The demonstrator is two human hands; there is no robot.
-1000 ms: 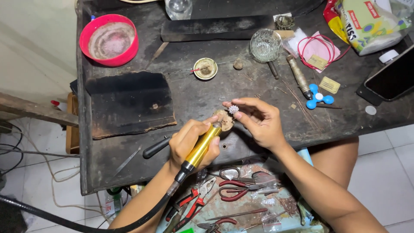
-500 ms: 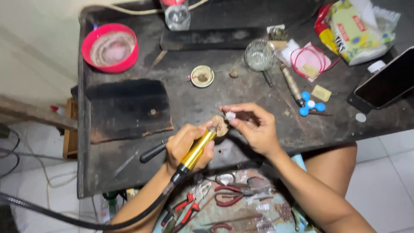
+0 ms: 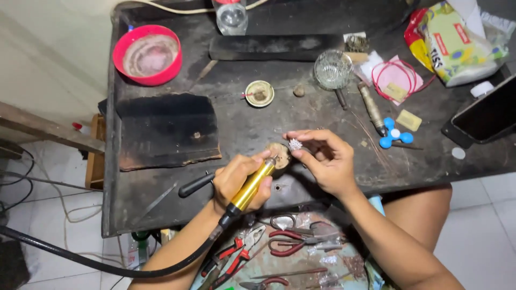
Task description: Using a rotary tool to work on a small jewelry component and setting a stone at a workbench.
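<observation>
The person's left hand point(image 3: 236, 180) is closed around a gold-coloured metal rotary handpiece point(image 3: 251, 185), fingers wrapped about its barrel like a thick pen, with a black flexible hose point(image 3: 107, 263) trailing from its rear end toward the lower left. The tip of the handpiece points up and to the right at a small, spiky, silvery metal piece point(image 3: 295, 144). The right hand point(image 3: 325, 161) has that piece pinched between thumb and forefinger tips, the other fingers curled loosely beneath.

The silvery piece sits just above a small round wooden bench peg point(image 3: 279, 156), which lies on the near part of the dark, scuffed workbench point(image 3: 161, 204). Taking the peg as the landmark: left of it lies a charred black rectangular block point(image 3: 166, 131); below and left of it a black-handled tool point(image 3: 196, 185) lies beside the left hand; above it and slightly left stands a small round cream-coloured dish point(image 3: 259, 93); above and right stands a clear cut-glass cup point(image 3: 332, 70); far up and left is a red plastic bowl point(image 3: 147, 54); to the right lies a blue and white fidget spinner point(image 3: 395, 136). Below the peg, past the bench edge, red-handled pliers point(image 3: 236, 255) lie in a tray.
</observation>
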